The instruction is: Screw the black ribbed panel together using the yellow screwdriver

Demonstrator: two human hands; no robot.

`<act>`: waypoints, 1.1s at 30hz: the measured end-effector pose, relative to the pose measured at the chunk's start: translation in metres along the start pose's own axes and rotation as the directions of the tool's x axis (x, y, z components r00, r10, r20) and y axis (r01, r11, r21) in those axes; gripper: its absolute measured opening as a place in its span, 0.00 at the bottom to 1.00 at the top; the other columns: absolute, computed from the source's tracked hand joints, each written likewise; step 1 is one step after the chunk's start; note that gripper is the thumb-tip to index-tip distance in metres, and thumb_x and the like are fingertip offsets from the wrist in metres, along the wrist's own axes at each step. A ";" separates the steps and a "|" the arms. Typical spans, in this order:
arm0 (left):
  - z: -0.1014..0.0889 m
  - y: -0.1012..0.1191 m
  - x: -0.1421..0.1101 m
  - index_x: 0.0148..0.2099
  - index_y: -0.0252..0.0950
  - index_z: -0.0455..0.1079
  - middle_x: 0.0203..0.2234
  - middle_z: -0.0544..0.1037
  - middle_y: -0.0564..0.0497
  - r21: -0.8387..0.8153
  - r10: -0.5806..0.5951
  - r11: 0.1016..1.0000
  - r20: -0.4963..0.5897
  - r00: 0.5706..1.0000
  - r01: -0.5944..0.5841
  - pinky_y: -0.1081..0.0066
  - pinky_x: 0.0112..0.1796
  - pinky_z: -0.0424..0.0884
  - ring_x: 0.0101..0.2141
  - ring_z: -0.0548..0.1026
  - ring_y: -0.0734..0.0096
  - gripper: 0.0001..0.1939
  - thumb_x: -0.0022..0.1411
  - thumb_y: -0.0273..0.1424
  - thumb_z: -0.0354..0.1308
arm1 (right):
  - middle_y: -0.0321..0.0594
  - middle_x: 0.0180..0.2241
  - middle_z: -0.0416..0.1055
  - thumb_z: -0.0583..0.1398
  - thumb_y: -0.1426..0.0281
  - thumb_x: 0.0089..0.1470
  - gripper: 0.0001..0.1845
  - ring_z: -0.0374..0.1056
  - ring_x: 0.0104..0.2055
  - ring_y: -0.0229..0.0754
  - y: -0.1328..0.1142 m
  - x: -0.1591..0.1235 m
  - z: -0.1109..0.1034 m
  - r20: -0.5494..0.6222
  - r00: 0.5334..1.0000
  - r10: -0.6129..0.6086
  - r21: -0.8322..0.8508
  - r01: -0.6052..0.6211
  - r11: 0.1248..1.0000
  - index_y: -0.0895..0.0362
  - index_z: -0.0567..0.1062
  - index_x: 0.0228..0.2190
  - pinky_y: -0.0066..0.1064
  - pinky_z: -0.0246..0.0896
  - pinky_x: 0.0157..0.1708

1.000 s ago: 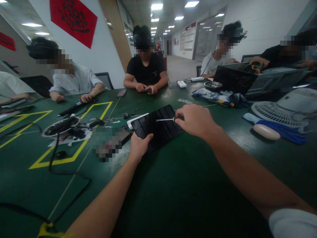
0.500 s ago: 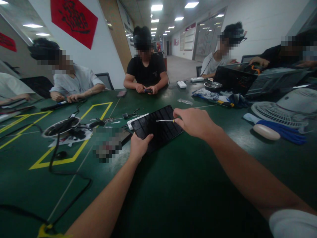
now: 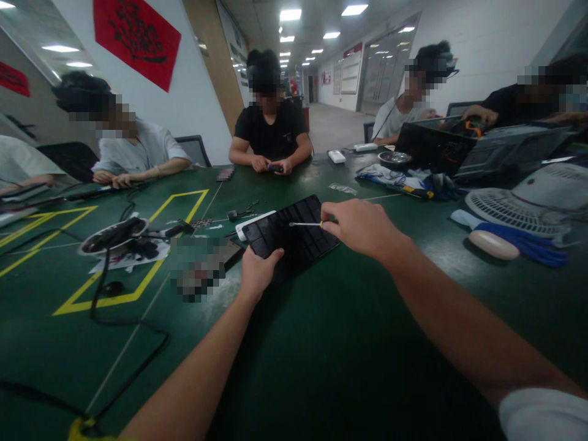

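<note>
Fingers of the right hand (image 3: 362,225) are closing further over the handle of a slim screwdriver (image 3: 307,224) than they were a second ago: less of the handle is showing, while its tip is staying over much the same spot. To me that is suggesting the tool is being turned in place rather than carried elsewhere. Thumb and forefinger are pinching it narrowly; the other fingers are curling out of sight.

Below the tip, a black gridded panel (image 3: 301,246) is lying slantwise in front of the person, over the green table (image 3: 367,349). Whether the tip is actually touching it, I can't tell from where I'm standing. The left hand (image 3: 258,271) is gripping the panel's near-left corner — thumb pressing on top, fingers mostly hidden — and is hardly shifting, so the panel is seemingly being kept steady. Just beyond the far-left edge, a white bar (image 3: 241,232) is peeking out.

Across on the left, a co-worker's hand (image 3: 123,180) is now resting nearer its owner — the dark tool there having slid leftward too.
</note>
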State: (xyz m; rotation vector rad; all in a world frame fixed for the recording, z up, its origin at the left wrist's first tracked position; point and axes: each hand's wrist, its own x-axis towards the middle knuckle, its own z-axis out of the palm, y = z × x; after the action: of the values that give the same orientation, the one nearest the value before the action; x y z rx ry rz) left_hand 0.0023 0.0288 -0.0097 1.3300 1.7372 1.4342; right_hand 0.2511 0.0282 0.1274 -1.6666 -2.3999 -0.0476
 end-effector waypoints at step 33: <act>0.006 -0.013 0.006 0.51 0.35 0.76 0.48 0.85 0.40 -0.093 0.053 0.994 0.031 0.998 -0.050 0.53 0.54 0.76 0.49 0.83 0.52 0.22 0.53 0.29 0.73 | 0.48 0.47 0.82 0.52 0.56 0.70 0.24 0.77 0.47 0.55 0.010 -0.012 0.019 0.072 0.995 0.070 0.021 -0.072 0.997 0.53 0.83 0.49 0.42 0.65 0.42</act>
State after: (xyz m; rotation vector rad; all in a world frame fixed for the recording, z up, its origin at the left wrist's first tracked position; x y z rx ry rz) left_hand 0.0000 0.0371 -0.0226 1.3511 1.6065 1.4928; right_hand 0.2613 0.0233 0.1052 -1.7699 -2.3800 0.0512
